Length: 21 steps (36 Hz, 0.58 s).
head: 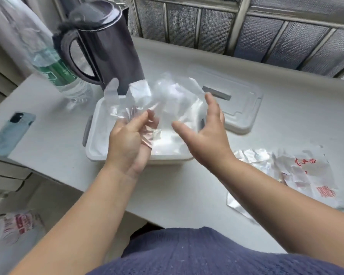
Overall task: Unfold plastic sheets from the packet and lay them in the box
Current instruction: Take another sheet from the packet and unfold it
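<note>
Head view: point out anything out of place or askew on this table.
The phone seems to overhang the left corner of the table and could slip. The crumpled packet reaches the front edge. A blurred red-printed bag lies low at the left, off the table. Nothing looks spilled.

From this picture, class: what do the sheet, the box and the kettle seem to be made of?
Sheet: thin plastic film, glossy; it crinkles and is see-through.
Box: probably rigid white plastic, matte, with a moulded rim.
Kettle: dark with a smooth sheen; metal or plastic, cannot tell.
</note>
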Motion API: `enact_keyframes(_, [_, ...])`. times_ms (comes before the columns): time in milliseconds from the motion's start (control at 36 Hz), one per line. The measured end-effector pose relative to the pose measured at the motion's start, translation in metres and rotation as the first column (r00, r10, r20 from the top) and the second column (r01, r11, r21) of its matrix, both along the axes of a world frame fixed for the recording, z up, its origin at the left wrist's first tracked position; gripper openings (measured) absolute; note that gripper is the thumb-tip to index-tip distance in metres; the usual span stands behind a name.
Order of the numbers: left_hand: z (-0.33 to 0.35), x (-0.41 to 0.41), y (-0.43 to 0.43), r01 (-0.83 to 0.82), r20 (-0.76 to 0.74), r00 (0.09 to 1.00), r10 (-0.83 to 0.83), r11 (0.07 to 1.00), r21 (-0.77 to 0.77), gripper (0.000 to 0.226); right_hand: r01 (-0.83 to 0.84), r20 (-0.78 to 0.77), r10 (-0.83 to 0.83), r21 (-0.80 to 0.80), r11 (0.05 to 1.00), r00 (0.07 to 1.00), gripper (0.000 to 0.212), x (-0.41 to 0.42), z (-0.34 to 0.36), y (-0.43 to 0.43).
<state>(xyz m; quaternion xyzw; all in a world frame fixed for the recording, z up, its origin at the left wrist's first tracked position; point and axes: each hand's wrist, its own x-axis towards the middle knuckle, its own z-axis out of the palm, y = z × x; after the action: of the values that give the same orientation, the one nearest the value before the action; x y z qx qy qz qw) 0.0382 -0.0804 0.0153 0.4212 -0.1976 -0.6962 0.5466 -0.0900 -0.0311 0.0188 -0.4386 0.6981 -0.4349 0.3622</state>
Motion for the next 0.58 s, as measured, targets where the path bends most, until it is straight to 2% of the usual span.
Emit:
enact_keyframes(56, [-0.004,0.01,-0.005,-0.027,-0.088,0.996,0.033,0.998,0.065,0.018,0.108,-0.034,-0.109,-0.039,0.993,0.993,0.083,0.007,0.002,-0.007])
enact_keyframes(111, [-0.006,0.02,-0.011,-0.061,-0.177,0.981,0.083,0.99,0.128,0.025,0.119,-0.043,-0.122,-0.064,0.991,0.992,0.083,0.016,0.005,-0.017])
enact_keyframes(167, [-0.008,0.024,-0.013,-0.086,-0.239,0.962,0.13,0.979,0.184,0.027,0.062,0.021,-0.062,0.019,0.998,0.998,0.088,0.025,0.004,-0.026])
enact_keyframes(222, [-0.008,0.024,-0.012,-0.069,-0.255,0.959,0.125,0.973,0.218,0.025,0.009,0.158,-0.029,0.126,0.992,0.987,0.082,0.034,-0.001,-0.035])
enact_keyframes(278, [-0.01,0.025,-0.012,-0.043,-0.189,0.979,0.082,0.978,0.206,0.022,0.036,0.239,-0.071,0.149,0.988,0.968,0.064,0.04,-0.01,-0.045])
enact_keyframes(306, [-0.012,0.026,-0.012,-0.045,-0.122,0.99,0.069,0.981,0.188,0.019,0.069,0.198,-0.1,0.156,0.985,0.975,0.058,0.04,-0.015,-0.048])
enact_keyframes(333, [-0.013,0.031,-0.013,-0.066,0.003,0.998,0.066,0.986,0.152,0.016,0.092,0.122,-0.114,0.167,0.982,0.986,0.054,0.038,-0.019,-0.053])
enact_keyframes(361, [-0.015,0.037,-0.015,-0.102,0.209,0.975,0.082,0.991,0.09,0.017,0.095,0.044,-0.105,0.182,0.979,0.994,0.05,0.035,-0.022,-0.056])
enact_keyframes(389, [-0.015,0.044,-0.016,-0.134,0.451,0.885,0.118,0.991,0.003,0.025,0.074,-0.024,-0.07,0.213,0.974,0.997,0.048,0.03,-0.024,-0.059])
enact_keyframes(417, [-0.016,0.052,-0.018,-0.146,0.66,0.732,0.169,0.985,-0.091,0.041,0.028,-0.079,-0.007,0.265,0.964,0.997,0.046,0.028,-0.025,-0.062])
enact_keyframes(444, [-0.015,0.059,-0.02,-0.137,0.786,0.572,0.236,0.972,-0.191,0.056,-0.026,-0.133,0.073,0.325,0.945,0.988,0.043,0.026,-0.027,-0.066])
enact_keyframes(500, [-0.01,0.069,-0.023,-0.035,0.843,0.349,0.408,0.905,-0.424,0.07,-0.105,-0.248,0.227,0.424,0.9,0.942,0.041,0.025,-0.031,-0.073])
enact_keyframes(556, [-0.011,0.073,-0.03,0.286,0.822,0.131,0.554,0.773,-0.567,0.062,-0.128,-0.304,0.306,0.488,0.863,0.902,0.042,0.026,-0.033,-0.079])
enact_keyframes(583, [-0.016,0.075,-0.036,0.473,0.804,0.086,0.589,0.686,-0.553,0.052,-0.13,-0.296,0.321,0.519,0.845,0.9,0.042,0.027,-0.032,-0.082])
